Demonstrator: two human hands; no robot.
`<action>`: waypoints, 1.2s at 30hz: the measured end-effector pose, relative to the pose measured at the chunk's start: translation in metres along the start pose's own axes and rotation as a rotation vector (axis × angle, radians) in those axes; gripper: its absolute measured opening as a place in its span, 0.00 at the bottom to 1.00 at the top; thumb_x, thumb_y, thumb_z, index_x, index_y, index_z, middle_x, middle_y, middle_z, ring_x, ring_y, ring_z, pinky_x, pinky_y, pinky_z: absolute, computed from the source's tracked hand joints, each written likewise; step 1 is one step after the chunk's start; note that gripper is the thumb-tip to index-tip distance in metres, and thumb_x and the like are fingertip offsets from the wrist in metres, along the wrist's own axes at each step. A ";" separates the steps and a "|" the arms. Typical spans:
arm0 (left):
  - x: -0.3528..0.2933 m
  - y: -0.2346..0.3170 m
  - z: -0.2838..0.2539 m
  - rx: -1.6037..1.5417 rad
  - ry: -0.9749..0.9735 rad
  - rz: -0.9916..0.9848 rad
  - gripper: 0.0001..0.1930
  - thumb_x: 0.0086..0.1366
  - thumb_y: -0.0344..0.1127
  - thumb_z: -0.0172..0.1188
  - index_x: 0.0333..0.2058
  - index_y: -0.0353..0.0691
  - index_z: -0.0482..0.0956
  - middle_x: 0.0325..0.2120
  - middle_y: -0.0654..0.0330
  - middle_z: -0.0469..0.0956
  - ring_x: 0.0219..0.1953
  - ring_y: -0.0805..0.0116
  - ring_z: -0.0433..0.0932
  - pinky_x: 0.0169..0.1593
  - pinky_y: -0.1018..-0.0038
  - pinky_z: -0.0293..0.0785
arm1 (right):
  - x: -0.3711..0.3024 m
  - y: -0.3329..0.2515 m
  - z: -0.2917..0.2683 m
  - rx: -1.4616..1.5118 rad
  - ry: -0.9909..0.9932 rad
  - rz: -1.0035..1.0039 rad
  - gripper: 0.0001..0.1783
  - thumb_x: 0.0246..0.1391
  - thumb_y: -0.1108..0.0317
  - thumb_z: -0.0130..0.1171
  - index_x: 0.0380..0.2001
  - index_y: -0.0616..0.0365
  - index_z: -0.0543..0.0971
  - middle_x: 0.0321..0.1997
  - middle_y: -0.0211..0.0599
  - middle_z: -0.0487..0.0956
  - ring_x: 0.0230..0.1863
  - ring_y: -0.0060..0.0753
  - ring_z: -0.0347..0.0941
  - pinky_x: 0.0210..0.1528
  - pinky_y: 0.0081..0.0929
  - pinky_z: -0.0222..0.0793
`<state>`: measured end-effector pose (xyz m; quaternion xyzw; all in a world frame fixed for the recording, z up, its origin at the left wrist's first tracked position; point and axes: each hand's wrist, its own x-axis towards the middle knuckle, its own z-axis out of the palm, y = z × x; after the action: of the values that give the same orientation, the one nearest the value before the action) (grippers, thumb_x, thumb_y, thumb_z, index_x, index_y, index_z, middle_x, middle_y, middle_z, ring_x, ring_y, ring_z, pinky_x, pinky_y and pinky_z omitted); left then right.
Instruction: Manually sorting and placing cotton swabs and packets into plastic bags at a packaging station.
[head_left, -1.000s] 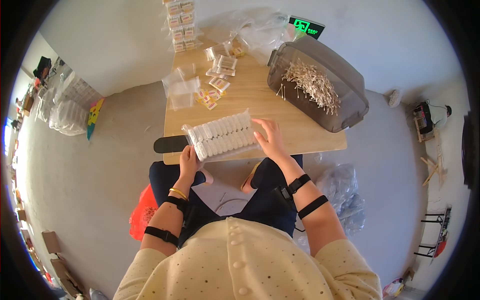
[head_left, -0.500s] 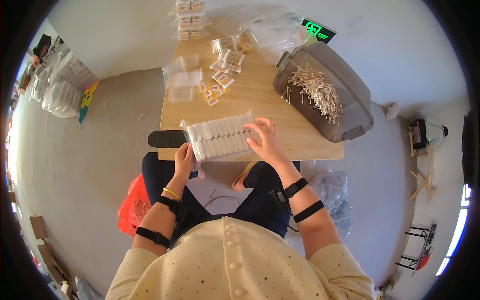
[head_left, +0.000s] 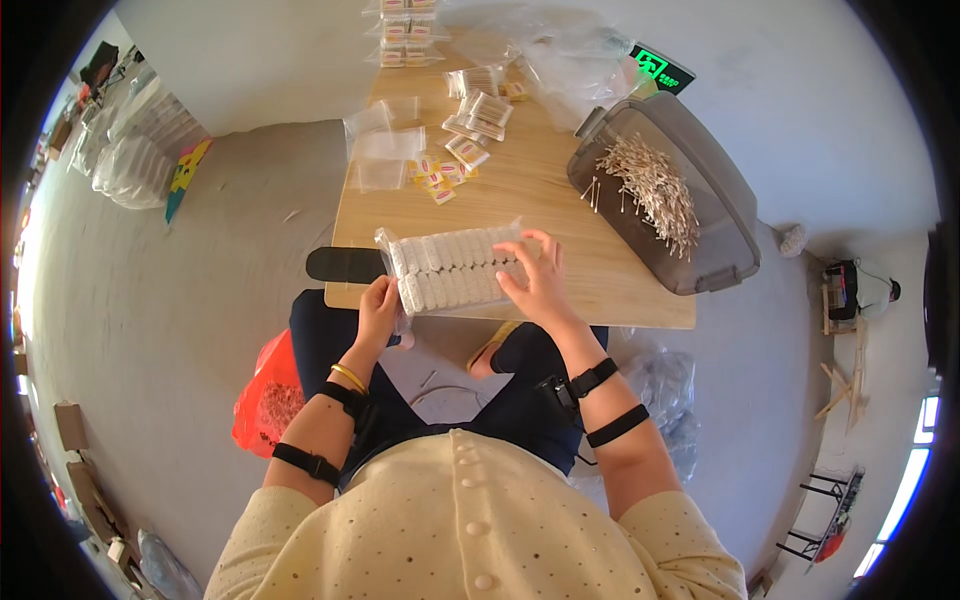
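A clear plastic bag filled with two rows of white packs [head_left: 450, 268] lies at the table's near edge, its lower side jutting slightly over it. My left hand [head_left: 378, 310] is closed, pinching the bag's near left corner. On the bag's right end rests my right hand [head_left: 540, 280], its fingers spread and the thumb apart from them. What exactly fills the packs is too small to make out. A black flat strap or pad [head_left: 345, 265] sticks out past the table's left edge, beside the bag.
A grey plastic bin [head_left: 725, 215] of loose cotton swabs [head_left: 655, 190] tilts at the table's right. Farther back are small swab packs [head_left: 480, 115], yellow-white cards [head_left: 440, 178], empty clear bags [head_left: 385, 145] and stacked filled packs [head_left: 408, 35]. A red bag [head_left: 268, 395] sits on the floor at left.
The view has turned slightly, so the table's contents sit farther right in the picture. Both hands keep their places on the bag, which lies a little more level.
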<state>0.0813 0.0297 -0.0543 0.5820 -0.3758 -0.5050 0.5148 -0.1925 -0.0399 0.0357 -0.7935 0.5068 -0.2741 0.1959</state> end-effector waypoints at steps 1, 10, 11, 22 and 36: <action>0.000 0.000 -0.001 0.011 -0.017 -0.024 0.14 0.77 0.40 0.50 0.31 0.40 0.74 0.23 0.73 0.68 0.26 0.84 0.64 0.31 0.81 0.63 | 0.001 -0.001 0.001 -0.002 -0.014 -0.007 0.22 0.49 0.62 0.66 0.50 0.38 0.79 0.61 0.45 0.62 0.66 0.57 0.56 0.67 0.53 0.55; -0.002 0.002 0.000 0.048 0.010 0.037 0.15 0.76 0.40 0.51 0.31 0.38 0.74 0.22 0.72 0.69 0.24 0.84 0.64 0.29 0.81 0.62 | 0.008 -0.014 0.003 -0.052 -0.020 -0.090 0.23 0.46 0.63 0.68 0.49 0.40 0.79 0.60 0.44 0.63 0.66 0.57 0.55 0.67 0.53 0.54; -0.001 0.001 0.000 0.050 0.025 0.066 0.16 0.77 0.40 0.51 0.29 0.39 0.73 0.20 0.72 0.68 0.22 0.84 0.63 0.25 0.81 0.60 | 0.009 -0.018 0.004 -0.051 -0.024 -0.109 0.23 0.46 0.64 0.68 0.48 0.40 0.79 0.59 0.44 0.63 0.66 0.57 0.55 0.68 0.53 0.54; -0.003 0.003 0.000 0.095 0.007 0.031 0.16 0.76 0.40 0.51 0.29 0.38 0.73 0.22 0.73 0.67 0.26 0.84 0.63 0.29 0.81 0.62 | 0.009 -0.028 0.011 -0.061 -0.064 -0.134 0.23 0.47 0.62 0.67 0.50 0.40 0.78 0.60 0.45 0.63 0.68 0.59 0.52 0.72 0.57 0.47; -0.006 0.015 0.004 0.122 0.028 0.055 0.16 0.76 0.40 0.52 0.27 0.39 0.71 0.20 0.71 0.66 0.24 0.82 0.62 0.27 0.79 0.61 | 0.011 -0.036 0.027 -0.129 -0.073 -0.171 0.25 0.48 0.59 0.68 0.52 0.40 0.76 0.60 0.44 0.63 0.69 0.60 0.53 0.74 0.61 0.44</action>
<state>0.0769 0.0321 -0.0383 0.6088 -0.4142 -0.4587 0.4974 -0.1469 -0.0342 0.0386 -0.8543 0.4463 -0.2275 0.1386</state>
